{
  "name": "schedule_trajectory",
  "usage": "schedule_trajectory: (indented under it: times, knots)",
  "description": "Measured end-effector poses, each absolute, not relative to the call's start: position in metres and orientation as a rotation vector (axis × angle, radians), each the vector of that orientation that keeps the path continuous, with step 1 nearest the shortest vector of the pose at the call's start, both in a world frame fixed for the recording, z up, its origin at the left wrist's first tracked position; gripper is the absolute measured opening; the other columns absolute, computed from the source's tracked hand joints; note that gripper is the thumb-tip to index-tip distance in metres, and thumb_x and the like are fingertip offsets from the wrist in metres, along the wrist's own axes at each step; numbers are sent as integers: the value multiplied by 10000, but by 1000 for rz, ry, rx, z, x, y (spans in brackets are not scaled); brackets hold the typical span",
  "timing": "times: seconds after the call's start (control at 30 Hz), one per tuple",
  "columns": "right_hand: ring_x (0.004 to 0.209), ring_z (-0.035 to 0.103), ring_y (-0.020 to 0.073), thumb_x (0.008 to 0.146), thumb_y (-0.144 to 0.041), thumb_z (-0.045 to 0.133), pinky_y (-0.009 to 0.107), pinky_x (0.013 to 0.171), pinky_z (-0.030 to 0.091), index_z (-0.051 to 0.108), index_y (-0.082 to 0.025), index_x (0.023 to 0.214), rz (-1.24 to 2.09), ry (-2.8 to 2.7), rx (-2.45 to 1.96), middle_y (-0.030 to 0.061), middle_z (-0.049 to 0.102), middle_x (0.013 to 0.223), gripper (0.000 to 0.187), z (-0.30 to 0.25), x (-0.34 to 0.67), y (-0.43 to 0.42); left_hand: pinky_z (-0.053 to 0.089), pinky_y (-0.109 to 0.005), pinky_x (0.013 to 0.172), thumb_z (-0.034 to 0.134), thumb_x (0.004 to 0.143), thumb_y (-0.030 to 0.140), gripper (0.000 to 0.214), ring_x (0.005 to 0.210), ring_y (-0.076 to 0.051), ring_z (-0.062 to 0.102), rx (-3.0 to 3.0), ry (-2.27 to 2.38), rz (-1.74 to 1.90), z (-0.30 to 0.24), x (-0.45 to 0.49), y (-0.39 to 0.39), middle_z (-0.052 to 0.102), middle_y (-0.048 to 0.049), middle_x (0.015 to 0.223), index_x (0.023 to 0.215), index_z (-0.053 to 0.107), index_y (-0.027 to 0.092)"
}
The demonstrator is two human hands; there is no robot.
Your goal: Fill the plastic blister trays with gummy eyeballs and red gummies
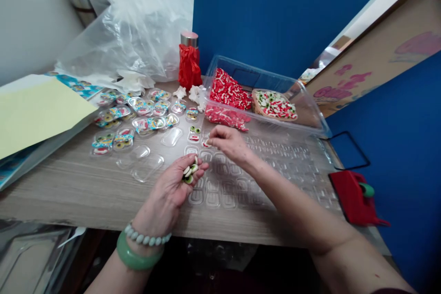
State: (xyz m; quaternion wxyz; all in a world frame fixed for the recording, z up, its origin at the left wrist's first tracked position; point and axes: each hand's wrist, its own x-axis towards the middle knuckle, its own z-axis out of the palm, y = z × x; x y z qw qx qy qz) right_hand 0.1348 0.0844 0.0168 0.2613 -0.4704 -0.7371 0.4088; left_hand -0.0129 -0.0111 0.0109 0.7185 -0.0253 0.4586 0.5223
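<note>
My left hand (177,179), palm up and fingers curled, cups several green-and-white eyeball gummies (189,172). Just above it to the right, my right hand (225,142) is pinched closed over a clear plastic blister tray (229,186). Whatever sits between its fingertips is too small to make out. A red-and-white piece (206,144) lies in the tray cavity under those fingertips. In the cavity to its left are two green eyeball gummies (195,129) and a red-and-white lips-shaped piece (195,138). The tray's other cavities hold nothing that I can see.
Several filled, labelled packs (148,124) lie at left, near loose clear lids (148,167). Behind the blister tray, a clear bin (310,119) holds red-and-white candies (229,92) and a bowl (275,105). A red-wrapped bottle (189,62) and a red tape dispenser (354,197) stand nearby.
</note>
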Motion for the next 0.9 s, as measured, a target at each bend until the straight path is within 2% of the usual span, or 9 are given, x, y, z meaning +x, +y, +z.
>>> schedule_trajectory:
  times: [0.1, 0.2, 0.37, 0.43, 0.53, 0.63, 0.8, 0.9]
  knots:
    - [690, 498, 126, 723, -186, 602, 239, 647, 340, 621, -184, 730, 817, -2046, -1447, -48, 561, 671, 21, 2, 132, 122, 525, -162, 405, 599, 887, 45, 104, 547, -146, 691, -68, 1026, 1134, 11, -15, -14, 689, -70, 691, 801, 636, 91]
    - [723, 532, 138, 747, -180, 565, 239, 656, 346, 664, -182, 753, 736, -2228, -1478, -32, 593, 695, 99, -8, 125, 142, 481, -163, 351, 599, 895, 70, 107, 525, -147, 686, -72, 1017, 1103, 11, -19, -16, 681, -53, 688, 801, 640, 102]
    - [865, 576, 177, 804, -199, 545, 256, 715, 372, 741, -179, 849, 503, -2435, -1526, 43, 681, 908, 203, -22, 116, 144, 474, -162, 351, 614, 886, 76, 90, 511, -143, 680, -91, 1023, 1108, 10, -26, -17, 687, -56, 682, 815, 656, 112]
    - [868, 584, 186, 838, -218, 531, 264, 717, 373, 748, -186, 875, 431, -2456, -1567, 56, 691, 921, 223, -24, 116, 143, 480, -164, 358, 627, 879, 80, 71, 514, -147, 682, -103, 1020, 1114, 8, -28, -17, 687, -58, 679, 822, 659, 109]
    - [817, 592, 181, 877, -220, 501, 268, 716, 379, 736, -186, 852, 433, -2438, -1582, 52, 698, 854, 239, -21, 118, 141, 478, -163, 357, 630, 878, 83, 62, 522, -151, 688, -108, 1010, 1114, 7, -28, -18, 690, -56, 692, 827, 657, 105]
    - [862, 603, 176, 902, -190, 475, 266, 780, 399, 726, -183, 882, 445, -2342, -1503, 50, 702, 893, 251, -6, 120, 122, 471, -164, 348, 620, 886, 90, 61, 528, -154, 693, -94, 985, 1115, 7, -28, -19, 695, -55, 717, 837, 655, 104]
    - [855, 587, 147, 878, -201, 559, 246, 792, 418, 709, -204, 830, 803, -2414, -1138, 13, 661, 861, 157, 23, 123, 49, 457, -169, 329, 588, 879, 50, 99, 466, -129, 645, -27, 999, 1166, 9, -19, -22, 680, -31, 679, 843, 653, 115]
    - [846, 579, 144, 832, -156, 578, 254, 784, 425, 699, -190, 812, 939, -2339, -1128, 12, 653, 851, 128, 25, 128, 20, 444, -175, 308, 583, 876, 45, 103, 411, -117, 600, 31, 1018, 1152, 11, -8, -25, 641, 0, 617, 844, 640, 125]
